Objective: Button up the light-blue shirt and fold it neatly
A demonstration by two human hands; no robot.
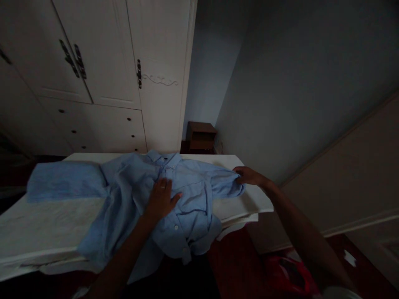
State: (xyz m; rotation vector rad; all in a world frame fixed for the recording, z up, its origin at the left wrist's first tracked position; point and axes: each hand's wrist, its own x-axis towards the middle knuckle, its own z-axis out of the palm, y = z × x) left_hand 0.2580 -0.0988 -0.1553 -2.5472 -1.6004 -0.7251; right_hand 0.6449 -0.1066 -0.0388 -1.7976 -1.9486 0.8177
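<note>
Under flat left hand [160,200]: blue collared cloth shirt [131,199].
Probably light, limp; hold by three-o'clock sleeve [225,183], pinched in right hand [248,175].

Matt cloth shirt [193,195], wooden cabinet [203,137], smooth wall [296,83]

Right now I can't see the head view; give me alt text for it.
A light blue shirt lies across a white table, partly hanging over the near edge. The left hand rests on its front below the collar, while the right hand holds a sleeve by its end; a white wardrobe stands behind.
</note>
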